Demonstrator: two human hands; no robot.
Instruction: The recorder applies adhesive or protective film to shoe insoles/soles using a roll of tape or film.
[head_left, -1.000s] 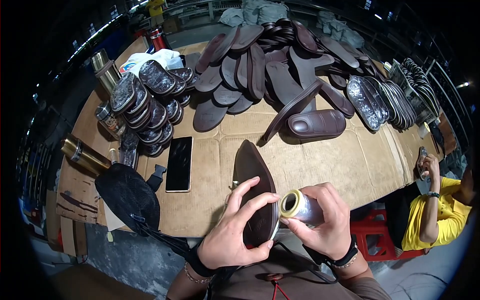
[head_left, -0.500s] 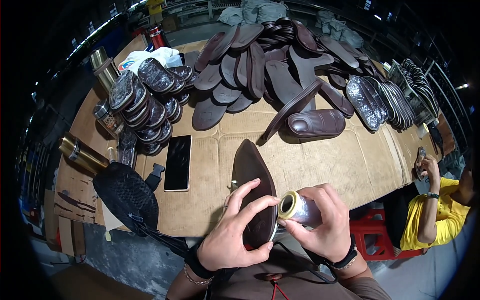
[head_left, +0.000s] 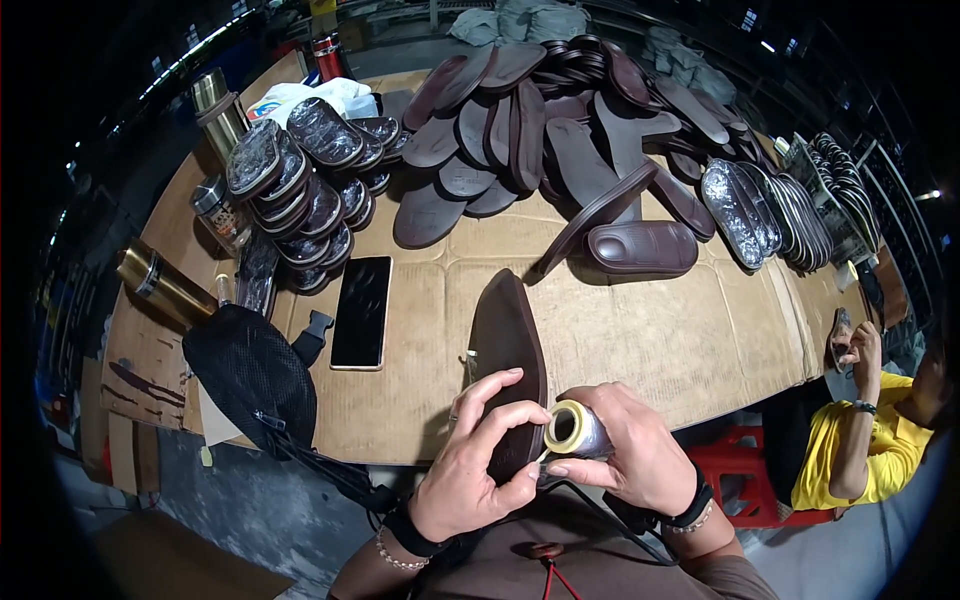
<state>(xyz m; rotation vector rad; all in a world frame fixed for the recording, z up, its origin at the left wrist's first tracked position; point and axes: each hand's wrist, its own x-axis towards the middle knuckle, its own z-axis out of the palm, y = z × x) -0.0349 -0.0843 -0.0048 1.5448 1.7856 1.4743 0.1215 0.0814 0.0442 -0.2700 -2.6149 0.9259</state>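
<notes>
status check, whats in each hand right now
Left hand grips dark shoe sole. Right hand holds tape roll against it. Nothing in the way.

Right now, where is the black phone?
In the head view the phone lies flat on the cardboard-covered table, left of the dark sole in the left hand, between it and the black mesh bag.

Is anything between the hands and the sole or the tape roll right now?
No. The left hand already rests its fingers on the dark sole, and the right hand grips the tape roll against the sole's near end. Phone and black mesh bag lie off to the left.
</notes>
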